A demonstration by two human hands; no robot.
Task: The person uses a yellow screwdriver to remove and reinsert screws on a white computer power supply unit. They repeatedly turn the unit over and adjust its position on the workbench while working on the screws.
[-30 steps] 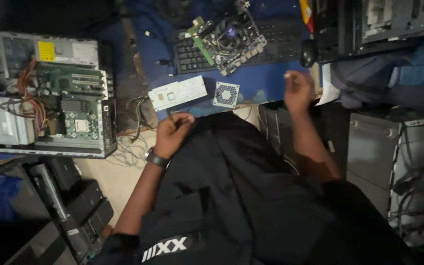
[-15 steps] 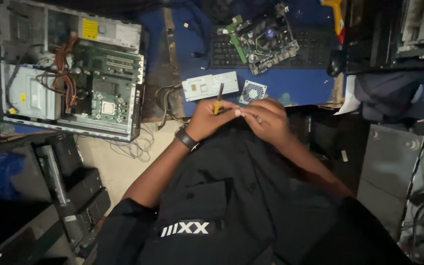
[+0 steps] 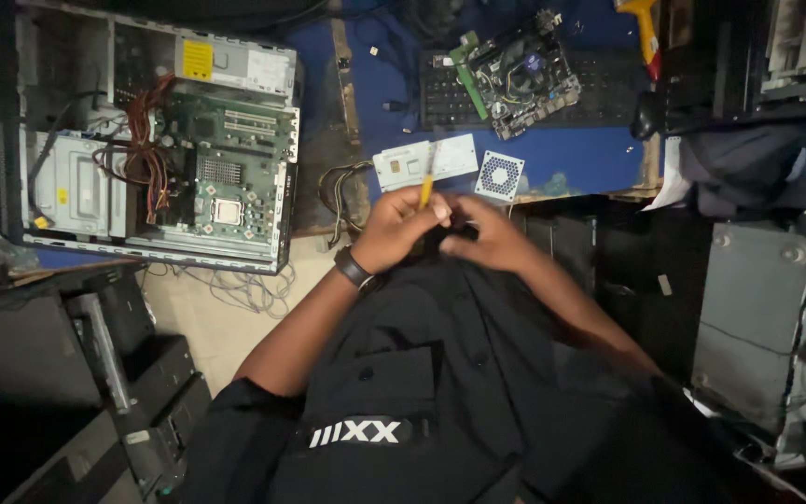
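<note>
My left hand [image 3: 401, 224] grips a thin yellow-handled screwdriver [image 3: 427, 186] that points up toward the blue table. My right hand [image 3: 483, 233] is closed beside it, fingers touching a small dark object between both hands; what that object is cannot be made out. Both hands hover over my black shirt, just below the table's near edge. Above the hands lie a white card-like part [image 3: 414, 161] and a small square fan [image 3: 499, 175]. A black watch sits on my left wrist.
An open computer case [image 3: 156, 140] with its motherboard and cables lies at the left. A bare motherboard [image 3: 518, 77] rests on a black keyboard [image 3: 608, 93] on the blue table [image 3: 599, 154]. Dark cases stand at lower left, a grey metal cabinet [image 3: 757, 317] at right.
My hands came together from apart: the right hand left the table edge and met the left one. The yellow screwdriver now shows in the left hand. The view shifted, so the case moved right.
</note>
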